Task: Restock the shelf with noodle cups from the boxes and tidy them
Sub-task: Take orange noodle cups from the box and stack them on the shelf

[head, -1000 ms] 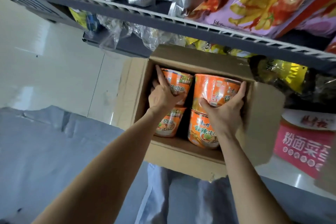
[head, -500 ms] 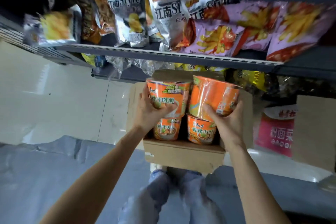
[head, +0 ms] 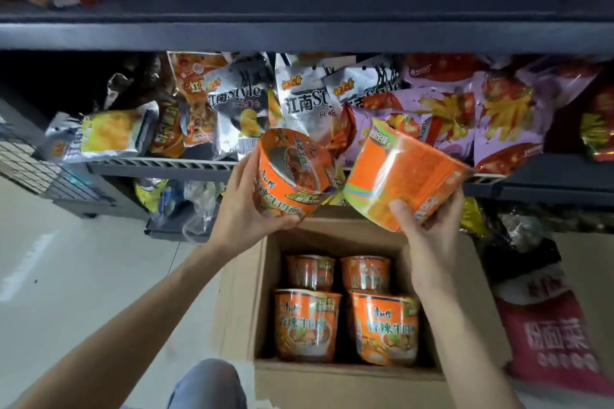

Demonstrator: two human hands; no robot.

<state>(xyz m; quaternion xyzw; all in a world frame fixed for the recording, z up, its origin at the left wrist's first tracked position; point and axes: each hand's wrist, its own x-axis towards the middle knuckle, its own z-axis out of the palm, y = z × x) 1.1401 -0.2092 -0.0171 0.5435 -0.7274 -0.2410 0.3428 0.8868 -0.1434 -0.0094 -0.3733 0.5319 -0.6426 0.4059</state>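
In the middle of the frame the left hand grips an orange noodle cup tilted so its lid faces the camera, while the right hand holds a second noodle cup tipped on its side just beside the first. Both cups hang above an open cardboard box at lower centre, where four more cups stand upright in two rows. Behind the raised cups, a wire shelf across the upper half carries snack bags.
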